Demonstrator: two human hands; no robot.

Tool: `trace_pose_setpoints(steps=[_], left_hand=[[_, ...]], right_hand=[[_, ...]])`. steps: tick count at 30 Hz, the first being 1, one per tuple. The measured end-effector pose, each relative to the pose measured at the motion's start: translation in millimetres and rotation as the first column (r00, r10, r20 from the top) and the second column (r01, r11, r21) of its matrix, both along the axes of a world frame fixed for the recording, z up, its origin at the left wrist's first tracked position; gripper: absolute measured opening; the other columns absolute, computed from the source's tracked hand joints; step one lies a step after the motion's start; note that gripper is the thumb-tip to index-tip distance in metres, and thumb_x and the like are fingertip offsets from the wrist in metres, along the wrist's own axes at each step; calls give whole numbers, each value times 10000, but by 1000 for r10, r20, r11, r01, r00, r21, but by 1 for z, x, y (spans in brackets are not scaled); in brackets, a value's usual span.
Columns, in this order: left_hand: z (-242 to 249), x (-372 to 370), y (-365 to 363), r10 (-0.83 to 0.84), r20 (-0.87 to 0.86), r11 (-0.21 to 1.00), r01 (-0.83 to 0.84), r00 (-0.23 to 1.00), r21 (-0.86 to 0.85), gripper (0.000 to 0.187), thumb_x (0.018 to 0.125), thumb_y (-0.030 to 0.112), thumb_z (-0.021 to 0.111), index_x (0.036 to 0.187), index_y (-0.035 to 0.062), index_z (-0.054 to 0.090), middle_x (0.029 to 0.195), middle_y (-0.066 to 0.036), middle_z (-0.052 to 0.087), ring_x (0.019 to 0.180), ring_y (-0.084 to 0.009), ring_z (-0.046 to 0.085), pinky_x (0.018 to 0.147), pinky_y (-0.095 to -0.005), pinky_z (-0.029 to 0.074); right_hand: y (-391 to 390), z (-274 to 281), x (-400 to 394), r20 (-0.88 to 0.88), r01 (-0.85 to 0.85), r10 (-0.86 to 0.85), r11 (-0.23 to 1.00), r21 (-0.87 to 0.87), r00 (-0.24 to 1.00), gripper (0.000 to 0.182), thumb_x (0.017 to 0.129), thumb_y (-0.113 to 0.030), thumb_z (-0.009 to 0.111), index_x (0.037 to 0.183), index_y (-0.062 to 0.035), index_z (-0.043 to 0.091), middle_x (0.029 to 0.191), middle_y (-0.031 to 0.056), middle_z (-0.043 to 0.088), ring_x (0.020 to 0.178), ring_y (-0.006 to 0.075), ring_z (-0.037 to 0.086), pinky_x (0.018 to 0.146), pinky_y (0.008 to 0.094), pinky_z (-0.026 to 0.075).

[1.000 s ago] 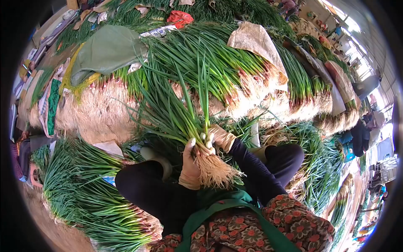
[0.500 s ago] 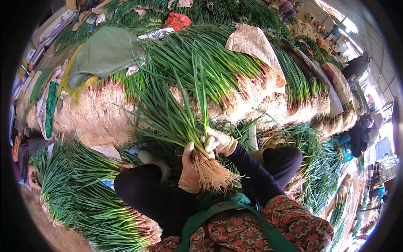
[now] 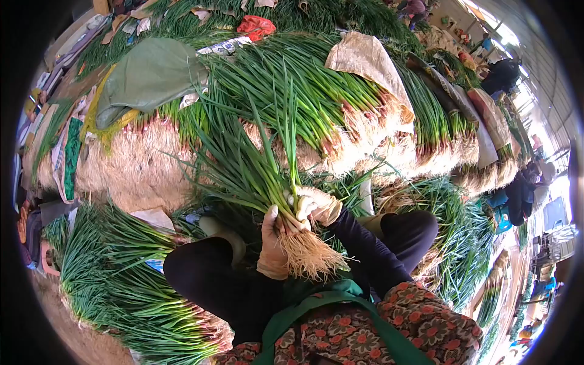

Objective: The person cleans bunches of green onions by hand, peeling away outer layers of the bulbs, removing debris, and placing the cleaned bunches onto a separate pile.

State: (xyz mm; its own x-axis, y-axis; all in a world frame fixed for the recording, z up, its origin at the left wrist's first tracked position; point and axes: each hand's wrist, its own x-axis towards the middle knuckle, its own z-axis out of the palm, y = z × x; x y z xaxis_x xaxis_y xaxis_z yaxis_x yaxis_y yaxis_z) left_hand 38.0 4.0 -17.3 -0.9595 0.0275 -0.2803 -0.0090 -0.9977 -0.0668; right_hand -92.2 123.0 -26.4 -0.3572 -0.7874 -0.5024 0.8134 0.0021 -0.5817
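A bunch of green onions (image 3: 263, 167) is held up in front of my lap, its leaves fanning away from me and its pale roots (image 3: 311, 254) hanging toward my body. My left hand (image 3: 274, 243), in a cream glove, is closed around the lower stems from the left side. From the right, my gloved right hand (image 3: 316, 205) has its fingers curled at the stem bases, against a thinner upright green onion stalk (image 3: 292, 143). Both hands touch the same bunch just above the roots. Parts of the stems are hidden behind the fingers.
Ahead lies a long heap of green onions (image 3: 274, 73), roots facing me, partly under a grey-green cover (image 3: 152, 79) and a beige sack (image 3: 362, 61). More green onions (image 3: 134, 286) lie at left and loose leaves (image 3: 462, 237) at right. Other people are at the far right.
The bunch stays in both hands in nearly the same place. My right hand's fingers have shifted slightly around the stem bases. A dark-clothed person at the far right has moved.
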Motion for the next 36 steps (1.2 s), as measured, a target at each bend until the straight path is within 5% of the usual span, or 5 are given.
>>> trace_pose_setpoints(steps=[6, 15, 17, 27, 36], left_hand=[[-4, -3, -1, 30, -309, 994, 5, 950, 113, 302, 942, 309, 490, 1138, 83, 524, 1038, -109, 597, 898, -234, 566, 803, -410, 453], [14, -11, -12, 72, -316, 991, -32, 946, 132, 533, 929, 358, 492, 1350, 41, 404, 1365, -135, 412, 982, -213, 547, 827, -371, 457], [-3, -17, -6, -74, -327, 997, 72, 942, -19, 551, 902, 389, 531, 1271, -11, 442, 1100, -74, 519, 917, -196, 537, 773, -342, 439], [-9, -14, -8, -148, -68, 929, 115, 987, -351, 454, 912, 273, 519, 1237, -39, 464, 1010, -159, 611, 970, -265, 601, 935, -429, 470], [-13, -19, -1, -207, 102, 857, 230, 973, -461, 291, 930, 232, 517, 1110, 5, 540, 850, -166, 657, 820, -229, 641, 803, -334, 515]], right_hand=[[-26, -41, 5, -857, 327, 228, 854, 404, 462, 273, 890, -248, 572, 867, 21, 611, 690, 81, 647, 604, 196, 640, 536, 328, 519], [57, -36, -30, -458, 207, 824, 538, 817, -333, 400, 944, -289, 452, 1306, -128, 510, 1260, 62, 581, 1122, 251, 580, 935, 323, 472], [48, 5, -66, -987, 506, 142, 847, 161, 76, 322, 951, -257, 465, 1186, -64, 575, 1117, 152, 645, 964, 199, 636, 793, 268, 511], [45, 30, -12, -880, 224, 456, 878, 422, -130, 359, 888, -252, 547, 1140, -1, 598, 949, 190, 668, 802, 338, 657, 769, 361, 530], [-16, 64, -4, -763, 277, 508, 726, 629, 401, 435, 916, -378, 549, 1081, 24, 563, 669, 158, 640, 560, 262, 643, 550, 379, 507]])
